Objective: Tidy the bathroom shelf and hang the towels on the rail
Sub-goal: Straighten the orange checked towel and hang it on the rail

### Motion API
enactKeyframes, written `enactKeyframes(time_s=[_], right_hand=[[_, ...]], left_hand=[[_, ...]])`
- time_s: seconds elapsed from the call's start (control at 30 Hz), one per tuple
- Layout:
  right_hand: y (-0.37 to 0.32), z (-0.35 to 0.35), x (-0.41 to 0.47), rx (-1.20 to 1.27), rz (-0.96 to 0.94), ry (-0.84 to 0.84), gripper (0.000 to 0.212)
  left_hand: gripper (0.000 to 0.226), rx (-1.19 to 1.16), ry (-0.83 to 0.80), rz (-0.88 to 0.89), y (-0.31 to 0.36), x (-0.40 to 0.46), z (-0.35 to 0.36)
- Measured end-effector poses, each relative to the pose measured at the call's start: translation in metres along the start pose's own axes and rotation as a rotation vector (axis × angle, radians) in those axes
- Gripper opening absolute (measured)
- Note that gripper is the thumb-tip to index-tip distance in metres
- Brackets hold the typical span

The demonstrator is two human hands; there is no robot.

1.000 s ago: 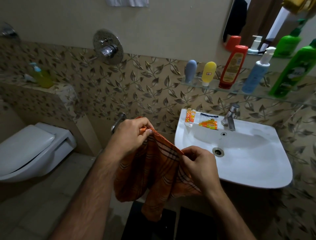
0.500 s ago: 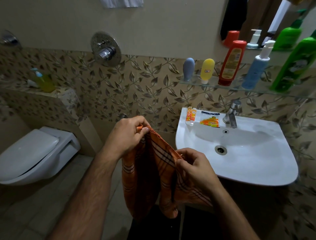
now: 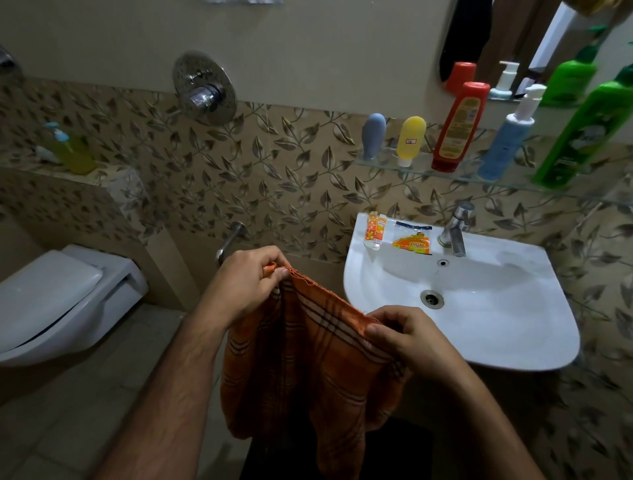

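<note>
An orange checked towel (image 3: 308,370) hangs in front of me, left of the sink. My left hand (image 3: 246,284) pinches its upper left corner. My right hand (image 3: 407,335) pinches the top hem further right, so the edge runs stretched between them. The glass shelf (image 3: 582,190) on the wall carries a grey tube (image 3: 373,137), a yellow tube (image 3: 410,139), a red bottle (image 3: 459,126), a blue pump bottle (image 3: 507,137) and a green bottle (image 3: 582,137), all upright. A strip of pale cloth (image 3: 245,1) shows at the top edge of the wall.
The white sink (image 3: 513,342) has a tap (image 3: 454,228), a small orange tube (image 3: 375,229) and an orange sachet (image 3: 412,241) on its back rim. A toilet (image 3: 61,301) stands at the left. A yellow bottle (image 3: 73,152) sits on the ledge above it. A shower valve (image 3: 204,91) is on the wall.
The towel has opened out: my hands moved apart along its top hem and the cloth now hangs flatter. The view tilted slightly downward.
</note>
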State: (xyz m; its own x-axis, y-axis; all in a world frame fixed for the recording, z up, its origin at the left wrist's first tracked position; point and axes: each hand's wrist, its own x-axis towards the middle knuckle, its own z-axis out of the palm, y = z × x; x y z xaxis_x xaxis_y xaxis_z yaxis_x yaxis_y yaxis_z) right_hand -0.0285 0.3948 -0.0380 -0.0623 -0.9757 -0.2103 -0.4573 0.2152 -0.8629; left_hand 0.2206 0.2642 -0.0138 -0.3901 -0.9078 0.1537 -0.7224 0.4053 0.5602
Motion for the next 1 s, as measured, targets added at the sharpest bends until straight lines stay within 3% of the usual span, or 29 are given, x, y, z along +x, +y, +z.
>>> enactKeyframes(time_s=[0.13, 0.27, 0.4, 0.53, 0.63, 0.8, 1.0], right_hand=[[-0.001, -0.001, 0.001, -0.039, 0.009, 0.019, 0.017], [-0.009, 0.011, 0.017, -0.13, -0.045, 0.236, 0.022], [-0.016, 0.024, 0.033, -0.264, -0.07, 0.309, 0.023], [-0.025, 0.027, 0.037, -0.431, -0.184, 0.198, 0.02], [-0.03, 0.026, 0.037, -0.513, -0.29, 0.076, 0.018], [-0.032, 0.02, 0.033, -0.489, -0.298, 0.069, 0.017], [-0.019, 0.014, 0.029, -0.355, 0.045, -0.178, 0.019]], left_hand=[[0.009, -0.035, -0.057, -0.111, -0.007, 0.002, 0.006], [0.004, -0.045, -0.068, -0.232, -0.007, 0.001, 0.026], [0.06, -0.251, -0.134, -0.265, -0.008, -0.009, 0.043], [0.069, -0.542, -0.356, -0.105, -0.002, -0.019, 0.053], [0.06, -0.631, -0.492, -0.019, 0.01, -0.015, 0.056], [0.003, -0.51, -0.442, -0.01, 0.009, -0.006, 0.056], [0.011, -0.251, -0.274, 0.044, 0.009, 0.001, 0.042]])
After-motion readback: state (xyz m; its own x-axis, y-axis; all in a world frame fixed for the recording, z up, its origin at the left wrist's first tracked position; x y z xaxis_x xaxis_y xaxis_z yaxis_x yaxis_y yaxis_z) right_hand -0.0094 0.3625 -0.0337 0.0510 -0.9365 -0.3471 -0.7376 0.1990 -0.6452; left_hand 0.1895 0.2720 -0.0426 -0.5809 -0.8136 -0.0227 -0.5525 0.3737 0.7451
